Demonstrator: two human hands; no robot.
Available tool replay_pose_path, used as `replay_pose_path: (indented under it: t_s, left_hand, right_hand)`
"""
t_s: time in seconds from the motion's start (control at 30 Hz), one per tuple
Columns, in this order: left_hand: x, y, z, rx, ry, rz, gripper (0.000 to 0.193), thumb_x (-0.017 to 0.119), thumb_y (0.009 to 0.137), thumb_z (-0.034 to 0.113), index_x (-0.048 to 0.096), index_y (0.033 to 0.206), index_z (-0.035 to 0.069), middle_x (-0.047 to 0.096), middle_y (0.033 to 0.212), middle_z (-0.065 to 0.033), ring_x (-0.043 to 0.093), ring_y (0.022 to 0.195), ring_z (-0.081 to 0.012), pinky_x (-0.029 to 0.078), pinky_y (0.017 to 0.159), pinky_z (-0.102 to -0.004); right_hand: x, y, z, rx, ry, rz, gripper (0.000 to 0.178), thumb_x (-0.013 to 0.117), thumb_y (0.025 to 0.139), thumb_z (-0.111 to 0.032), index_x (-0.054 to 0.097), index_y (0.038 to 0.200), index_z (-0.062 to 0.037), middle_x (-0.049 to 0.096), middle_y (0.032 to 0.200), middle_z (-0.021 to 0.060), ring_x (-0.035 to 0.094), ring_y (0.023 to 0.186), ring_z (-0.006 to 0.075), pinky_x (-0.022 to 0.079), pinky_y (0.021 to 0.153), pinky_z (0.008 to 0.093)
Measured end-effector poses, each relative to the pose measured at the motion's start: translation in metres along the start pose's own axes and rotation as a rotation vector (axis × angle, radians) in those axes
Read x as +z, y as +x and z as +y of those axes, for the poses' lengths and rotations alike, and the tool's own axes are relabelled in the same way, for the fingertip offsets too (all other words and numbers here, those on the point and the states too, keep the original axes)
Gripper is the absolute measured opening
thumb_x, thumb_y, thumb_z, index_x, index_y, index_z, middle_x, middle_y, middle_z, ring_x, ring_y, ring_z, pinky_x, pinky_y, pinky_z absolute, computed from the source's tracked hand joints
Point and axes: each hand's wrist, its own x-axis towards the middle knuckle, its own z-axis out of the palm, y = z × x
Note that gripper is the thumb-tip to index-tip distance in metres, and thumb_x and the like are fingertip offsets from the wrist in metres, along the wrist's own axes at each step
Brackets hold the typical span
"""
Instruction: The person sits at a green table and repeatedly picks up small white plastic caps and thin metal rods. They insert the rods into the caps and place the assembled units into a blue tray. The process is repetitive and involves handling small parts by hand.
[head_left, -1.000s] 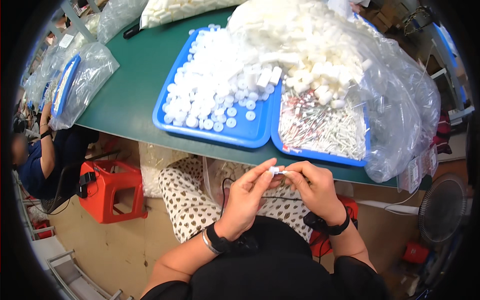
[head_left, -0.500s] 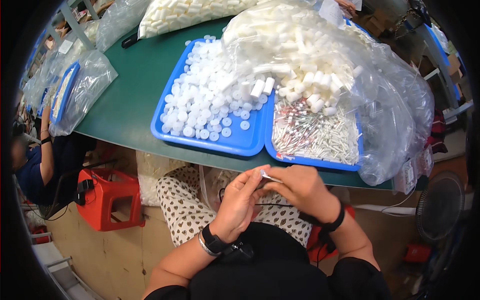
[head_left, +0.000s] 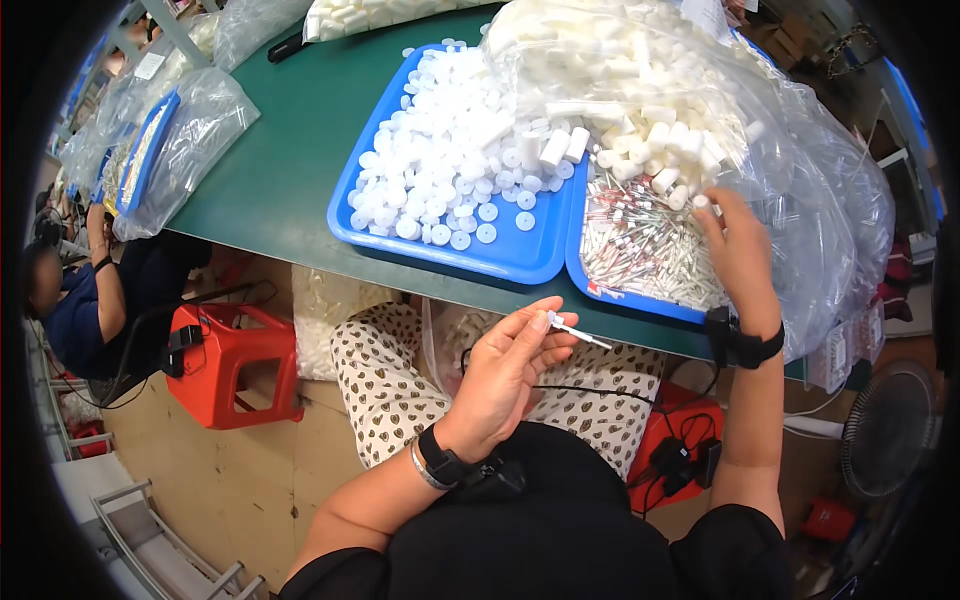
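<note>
My left hand (head_left: 508,362) is closed in a pinch in front of the table edge. Between its thumb and fingers is a thin white rod (head_left: 584,334) with a wider end, its narrow end pointing right. Over the right blue tray (head_left: 640,297), my right hand (head_left: 742,250) pinches a short white foam cylinder (head_left: 702,203) between thumb and forefinger. Thin white, red and green rods (head_left: 640,245) lie in that tray below the hand. More foam cylinders (head_left: 672,140) spill from a clear plastic bag (head_left: 800,190) over its far part.
The left blue tray (head_left: 440,258) holds many translucent white discs (head_left: 430,150) and a few foam cylinders. Both trays stand on a green table (head_left: 270,190). A red stool (head_left: 235,365) stands at left near a seated person (head_left: 75,320). At right is a fan (head_left: 888,430).
My hands have moved apart. The right hand has gone from beside the left up to the right tray and taken a foam cylinder. The left hand keeps the rod, which now shows plainly.
</note>
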Motion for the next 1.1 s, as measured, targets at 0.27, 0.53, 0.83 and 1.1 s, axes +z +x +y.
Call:
replay_pose_path:
  t_s: [0.27,0.53,0.83,1.1]
  left_hand:
    - [0.005,-0.004,0.007,0.162,0.229,-0.199,0.04,0.047,0.105,0.028,0.052,0.13,-0.002,0.062,0.125,-0.0146,0.063,0.108,-0.0201,0.052,0.092,-0.0311]
    - [0.003,-0.011,0.008,0.162,0.531,-0.169,0.032,0.049,0.105,0.025,0.06,0.123,0.002,0.066,0.114,-0.0073,0.062,0.101,-0.0114,0.049,0.084,-0.0247]
    - [-0.006,-0.01,0.007,0.134,0.584,-0.195,0.03,0.05,0.104,0.023,0.06,0.119,-0.001,0.066,0.107,-0.0072,0.063,0.095,-0.0123,0.051,0.084,-0.0263]
    - [-0.007,-0.008,0.002,-0.154,0.311,-0.116,0.027,0.054,0.102,0.02,0.061,0.118,-0.001,0.061,0.091,-0.001,0.056,0.078,-0.0079,0.047,0.07,-0.0209]
  right_hand:
    - [-0.01,-0.068,-0.085,-0.166,0.611,-0.306,0.02,0.054,0.098,-0.009,0.058,0.114,0.0011,0.062,0.098,0.0185,0.063,0.089,0.0346,0.05,0.078,0.0378]
    - [0.009,-0.093,-0.095,0.162,1.074,-0.617,0.023,0.059,0.098,-0.009,0.057,0.117,0.003,0.067,0.1,0.0072,0.064,0.082,0.0105,0.052,0.071,0.0271]
    - [0.023,-0.105,-0.094,0.12,0.964,-0.65,0.021,0.052,0.101,-0.011,0.057,0.119,-0.0007,0.064,0.082,0.0056,0.059,0.065,0.0121,0.049,0.059,0.0277]
    - [0.016,-0.109,-0.091,0.227,1.154,-0.812,0.016,0.05,0.102,-0.013,0.049,0.11,0.0007,0.066,0.088,0.0079,0.062,0.068,0.0097,0.051,0.061,0.0237]
